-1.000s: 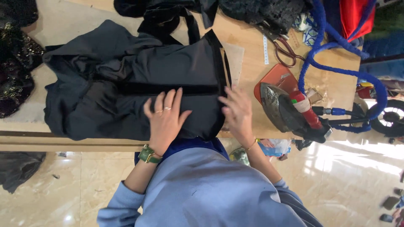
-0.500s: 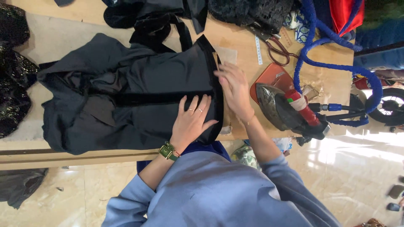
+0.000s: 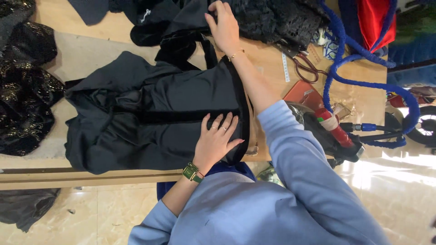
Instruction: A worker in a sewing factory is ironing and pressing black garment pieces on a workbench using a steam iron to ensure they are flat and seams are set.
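Wooden table: left hand flat, open on black garment; right hand gripping dark fabric pile beyond.

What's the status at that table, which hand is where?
Left hand flat on the dark garment. Right hand gripping black fabric at the far edge. Iron beside the right sleeve.

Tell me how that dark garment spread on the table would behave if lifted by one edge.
The dark garment would probably droop limply, since it already lies in soft folds. It looks light; the left hand pressed flat seems enough to keep it in place. It may slide on the smooth wooden table.
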